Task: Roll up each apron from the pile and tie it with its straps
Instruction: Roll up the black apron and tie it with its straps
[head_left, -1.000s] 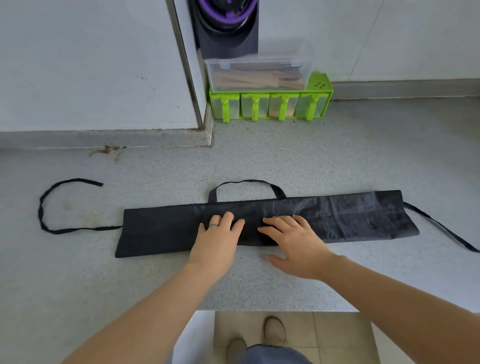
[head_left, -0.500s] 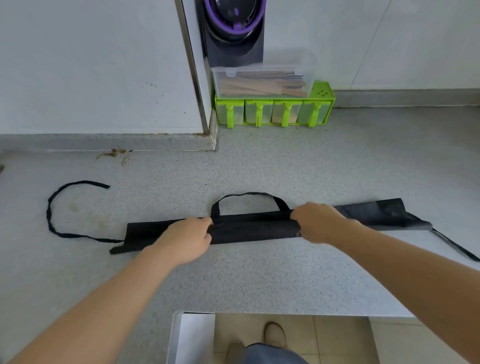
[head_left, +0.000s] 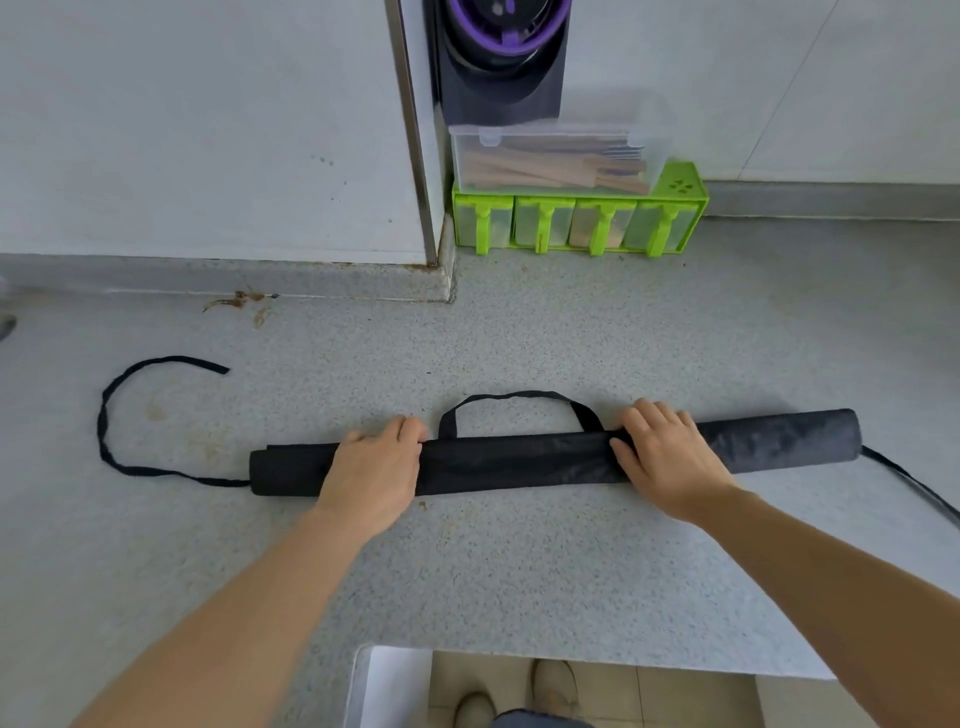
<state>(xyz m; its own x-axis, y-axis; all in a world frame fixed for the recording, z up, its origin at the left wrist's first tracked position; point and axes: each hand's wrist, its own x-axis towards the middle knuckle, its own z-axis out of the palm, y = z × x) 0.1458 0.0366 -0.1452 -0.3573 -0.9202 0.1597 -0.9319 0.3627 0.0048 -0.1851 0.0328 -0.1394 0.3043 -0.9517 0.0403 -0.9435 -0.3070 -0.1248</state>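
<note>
While the left hand (head_left: 374, 467) and right hand (head_left: 667, 457) curl over the rolled apron (head_left: 519, 460), gripping it, its long axis runs left-to-right across the counter (head_left: 519, 571). The left strap (head_left: 104, 431) trails off the left hand's end and the right strap (head_left: 909, 480) off the other.

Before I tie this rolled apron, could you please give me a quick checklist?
1. Rolled end to end: ok, the apron roll lies as one tube on the counter.
2. Roll held: ok, the left hand and right hand curl over it.
3. Left end free: ok, the left strap lies loose in a curve.
4. Right end free: cannot tell, the right strap runs out of frame.
5. Loop tucked in: not ok, the neck loop sticks out on the far side, between the hands.
</note>
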